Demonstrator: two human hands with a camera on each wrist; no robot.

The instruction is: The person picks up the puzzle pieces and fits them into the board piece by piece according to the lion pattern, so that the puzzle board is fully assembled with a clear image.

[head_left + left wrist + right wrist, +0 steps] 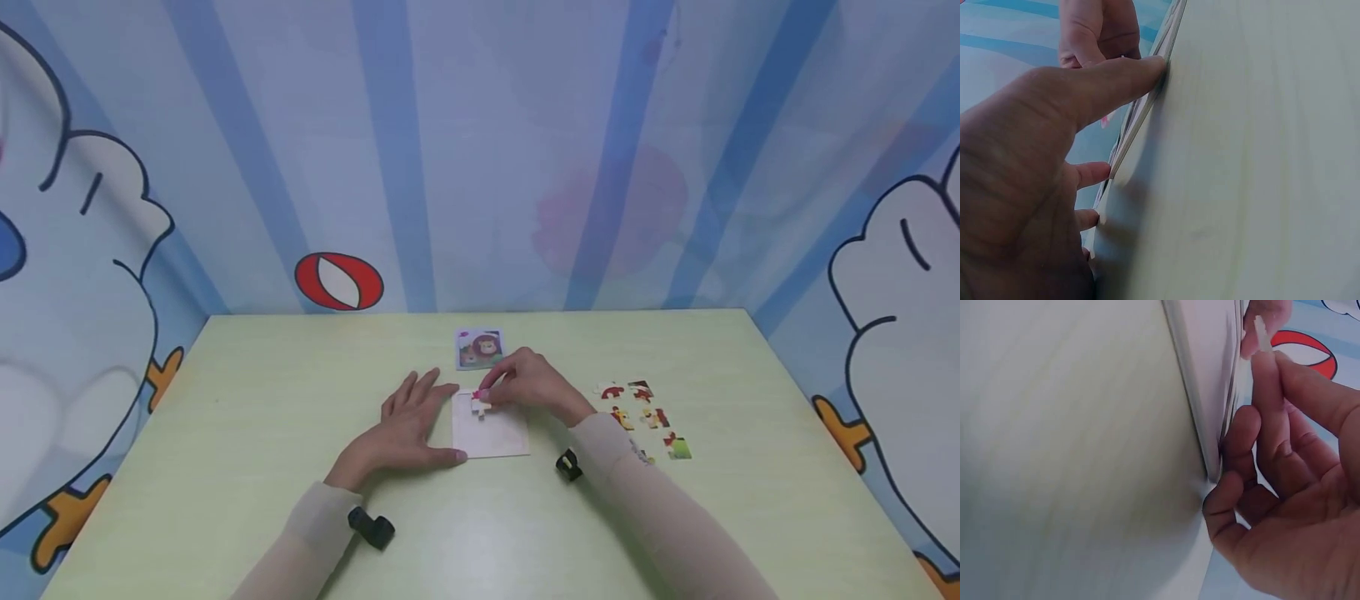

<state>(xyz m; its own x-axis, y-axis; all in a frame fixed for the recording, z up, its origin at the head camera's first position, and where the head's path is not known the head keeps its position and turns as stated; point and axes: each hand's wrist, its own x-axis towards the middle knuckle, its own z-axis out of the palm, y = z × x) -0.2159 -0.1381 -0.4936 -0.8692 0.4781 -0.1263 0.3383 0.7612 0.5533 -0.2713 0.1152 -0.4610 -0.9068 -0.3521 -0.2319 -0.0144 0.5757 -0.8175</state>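
A square white puzzle board [495, 437] lies flat on the table. My left hand [408, 429] rests at its left side, fingers spread, with the thumb at the near corner and the index finger at the far corner. Over the board's upper left part, my right hand [536, 382] pinches a small pink and white jigsaw piece [480, 406] between thumb and index finger. The right wrist view shows this piece [1262, 334] edge-on at the fingertips, above the board [1204, 375]. Whether it touches the board cannot be told.
Several loose jigsaw pieces [678, 447] lie to the right, some hidden behind my right sleeve. A picture card with a lion [480, 348] lies just beyond the board. A striped blue curtain [487, 167] stands behind the pale table [300, 367].
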